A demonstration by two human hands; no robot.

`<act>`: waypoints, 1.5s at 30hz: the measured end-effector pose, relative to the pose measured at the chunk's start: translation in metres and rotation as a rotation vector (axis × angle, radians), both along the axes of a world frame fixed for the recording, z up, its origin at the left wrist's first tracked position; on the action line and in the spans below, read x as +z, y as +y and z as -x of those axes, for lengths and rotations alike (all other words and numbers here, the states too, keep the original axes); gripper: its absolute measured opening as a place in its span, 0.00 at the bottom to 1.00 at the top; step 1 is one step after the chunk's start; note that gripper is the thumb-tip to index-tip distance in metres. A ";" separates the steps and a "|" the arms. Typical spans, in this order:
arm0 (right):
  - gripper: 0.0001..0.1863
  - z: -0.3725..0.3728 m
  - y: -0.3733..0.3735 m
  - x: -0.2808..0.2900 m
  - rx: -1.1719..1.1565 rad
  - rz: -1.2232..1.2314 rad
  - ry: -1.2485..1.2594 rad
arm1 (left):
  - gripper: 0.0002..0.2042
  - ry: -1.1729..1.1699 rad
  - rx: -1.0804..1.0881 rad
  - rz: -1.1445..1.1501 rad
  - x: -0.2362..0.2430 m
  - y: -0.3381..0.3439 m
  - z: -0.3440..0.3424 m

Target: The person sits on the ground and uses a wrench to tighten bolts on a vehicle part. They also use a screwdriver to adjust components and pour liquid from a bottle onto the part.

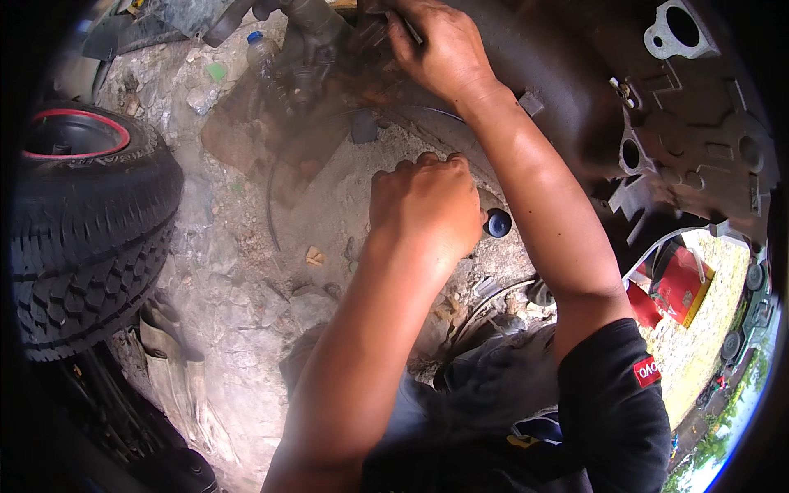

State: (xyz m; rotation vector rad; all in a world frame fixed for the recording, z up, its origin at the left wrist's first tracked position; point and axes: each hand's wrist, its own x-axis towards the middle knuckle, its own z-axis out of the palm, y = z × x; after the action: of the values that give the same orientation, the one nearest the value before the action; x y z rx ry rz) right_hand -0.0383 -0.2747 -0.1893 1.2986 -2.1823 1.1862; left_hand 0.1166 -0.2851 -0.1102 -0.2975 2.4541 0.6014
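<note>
Dirt (222, 287) and little stones lie under the person's two hands. The left hand (427, 197) is in the middle, back side up, with its fingers curled under, so I can't tell if they grip anything. Right beside its thumb side is a round, dark blue cap (498, 223). The right hand (440, 53) is higher up, at the edge of a big, dark metal casing (567, 90). Its fingers are bent, but I can't see what they are holding, if anything. That casing fills the top right and has round holes on its far side. Over on the left is a fat black tire (90, 230) with a red ring on its wheel. A clear plastic bottle (261, 54) with a blue top is near the upper left.
</note>
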 end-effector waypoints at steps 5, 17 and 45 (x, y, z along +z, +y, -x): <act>0.14 -0.004 0.012 0.008 0.018 -0.195 -0.128 | 0.25 -0.010 -0.024 0.003 -0.005 0.003 0.003; 0.13 0.015 0.022 -0.030 -0.058 -0.368 -0.155 | 0.26 0.003 -0.032 -0.006 -0.010 0.007 0.002; 0.09 -0.038 0.115 0.053 -0.235 -0.260 -0.174 | 0.22 0.333 0.304 -0.057 -0.002 -0.020 0.030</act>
State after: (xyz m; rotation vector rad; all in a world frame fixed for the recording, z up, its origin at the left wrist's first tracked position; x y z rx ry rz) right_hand -0.0001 -0.1599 -0.1362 1.0242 -2.6028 0.9815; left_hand 0.0861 -0.3048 -0.1118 -0.5967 2.7239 0.9111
